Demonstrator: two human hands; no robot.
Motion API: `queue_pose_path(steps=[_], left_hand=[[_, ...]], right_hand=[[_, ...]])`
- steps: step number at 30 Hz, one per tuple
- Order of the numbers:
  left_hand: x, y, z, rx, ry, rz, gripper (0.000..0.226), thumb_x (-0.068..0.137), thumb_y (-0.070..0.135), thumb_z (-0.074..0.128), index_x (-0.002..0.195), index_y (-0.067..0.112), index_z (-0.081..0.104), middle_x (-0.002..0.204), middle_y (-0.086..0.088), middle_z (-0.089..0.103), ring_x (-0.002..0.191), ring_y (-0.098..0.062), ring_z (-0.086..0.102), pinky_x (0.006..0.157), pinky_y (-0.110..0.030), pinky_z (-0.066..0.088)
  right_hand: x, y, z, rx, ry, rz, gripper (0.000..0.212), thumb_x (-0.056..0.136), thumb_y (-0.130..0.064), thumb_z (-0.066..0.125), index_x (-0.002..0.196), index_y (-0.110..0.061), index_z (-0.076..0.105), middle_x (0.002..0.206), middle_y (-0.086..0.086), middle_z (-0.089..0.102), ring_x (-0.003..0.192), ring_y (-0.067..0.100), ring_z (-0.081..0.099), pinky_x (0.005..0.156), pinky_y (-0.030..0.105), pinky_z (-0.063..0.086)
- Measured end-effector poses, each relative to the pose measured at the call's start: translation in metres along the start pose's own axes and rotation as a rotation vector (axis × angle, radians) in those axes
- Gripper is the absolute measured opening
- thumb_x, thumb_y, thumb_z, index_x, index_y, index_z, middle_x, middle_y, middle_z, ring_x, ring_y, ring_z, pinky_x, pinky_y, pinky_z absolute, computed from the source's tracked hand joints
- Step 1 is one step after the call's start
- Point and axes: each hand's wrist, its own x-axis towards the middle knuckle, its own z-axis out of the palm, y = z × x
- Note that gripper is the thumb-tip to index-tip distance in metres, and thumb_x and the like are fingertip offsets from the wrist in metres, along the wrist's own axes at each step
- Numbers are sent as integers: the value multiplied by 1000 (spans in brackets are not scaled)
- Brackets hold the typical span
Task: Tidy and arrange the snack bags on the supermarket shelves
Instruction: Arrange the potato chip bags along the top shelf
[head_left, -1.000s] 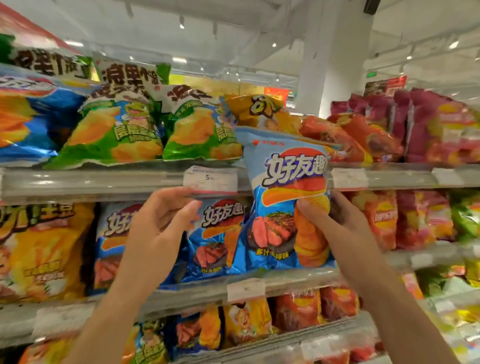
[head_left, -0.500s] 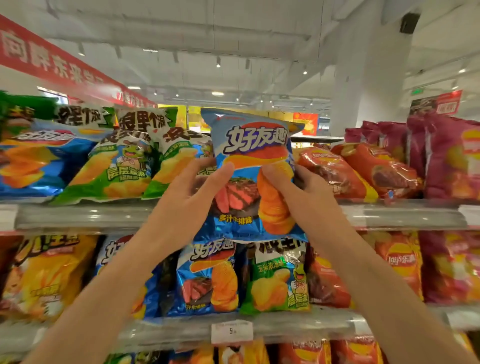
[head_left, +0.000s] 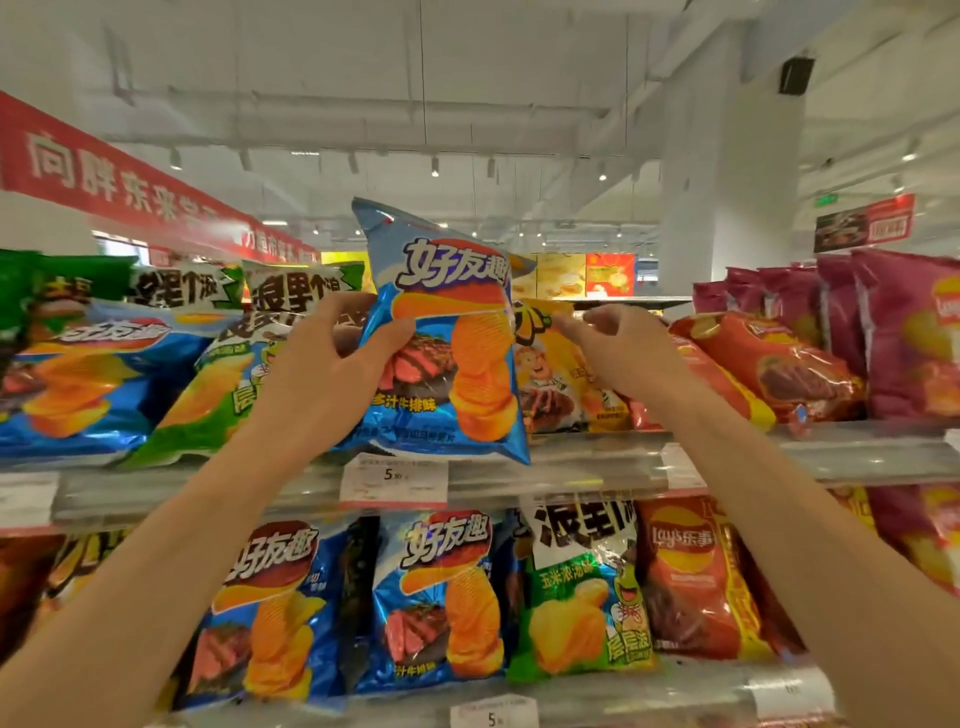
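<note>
1. My left hand (head_left: 332, 358) grips the blue chip bag (head_left: 441, 338) by its left edge, thumb pressed across the front and fingers curled behind. The bag stands upright in the middle of the frame, its bottom edge at the lip of the upper shelf (head_left: 597, 467). One hand pinching one side is a thin hold; if the slick foil slides, I judge the bag would tip right and drop off the front.

2. My right hand (head_left: 613, 353) holds nothing. Its fingers are loosely bent, their tips just beside the bag's right edge and in front of the yellow bag (head_left: 561, 384). If I push in carelessly there, I could knock that yellow bag backward or crush it.

3. The green bags (head_left: 218, 395) left of centre lean forward over the shelf edge. My left forearm passes close below them, so a sweep of the arm might drag one down.

4. The red bags (head_left: 779, 374) at the right lie slumped; wedging the blue one in too hard could shove the row sideways.

5. Squeezing harder to secure my grip risks crushing the chips inside.
</note>
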Motion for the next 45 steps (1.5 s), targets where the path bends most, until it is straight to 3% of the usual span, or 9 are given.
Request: queue_pose_path(steps=[4,11,14,17,23,29,34,41,45], left_hand=[[3,-6,-5,14,17,-10,18,94,47,67,106,48,53,75,24,75,68,8,70,52,-6,47],[7,-11,-10,11,37,-27,30,95,50,65,122,41,56,77,29,74,73,2,73,66,-19,49],[7,-12,-14,27,56,-27,33,95,53,64,124,40,56,78,25,75,73,7,71,68,-19,47],[7,-12,-17,37,75,-28,33,96,53,64,124,39,57,89,21,74,73,10,70,68,-18,45],[7,-12,-25,32,113,-26,36,96,53,64,126,35,59,84,22,75,73,9,71,69,-19,48],[11,-11,-26,83,131,-16,46,95,56,63,134,30,59,104,11,75,78,3,73,73,-23,51],[19,-1,3,198,114,7,52,99,55,59,140,25,53,126,1,68,103,-16,67,93,-38,53],[37,16,62,386,-15,-9,51,103,50,56,141,18,47,128,-8,67,102,-26,62,86,-37,46],[48,18,92,489,-94,-27,46,104,44,55,134,11,49,124,-12,64,97,-24,53,81,-35,38]], right_hand=[[9,17,17,-48,-88,18,51,95,-56,64,110,-7,70,94,3,73,88,29,68,67,31,50],[23,22,20,-139,-200,215,59,81,-78,64,95,-21,57,94,-1,60,78,11,54,60,27,37],[24,22,22,-24,-163,196,67,71,-77,75,105,-21,61,102,0,67,89,16,64,64,29,44],[25,24,26,62,-135,172,54,69,-73,80,86,-23,68,81,-1,76,69,11,73,57,26,52],[24,11,24,225,-86,99,51,68,-71,82,91,-32,59,77,-11,76,62,2,74,43,14,51],[16,12,-20,61,-27,60,110,39,-97,66,125,-31,45,104,-10,64,88,11,70,59,26,53],[5,39,-54,59,55,71,82,65,-82,72,124,-31,47,104,-11,66,88,10,71,62,29,55],[-14,65,-91,119,112,96,104,45,-93,71,126,-32,52,106,-10,70,85,10,75,63,31,61],[-22,77,-101,113,122,95,78,57,-90,70,113,-36,65,99,-5,75,89,18,74,71,37,61]])
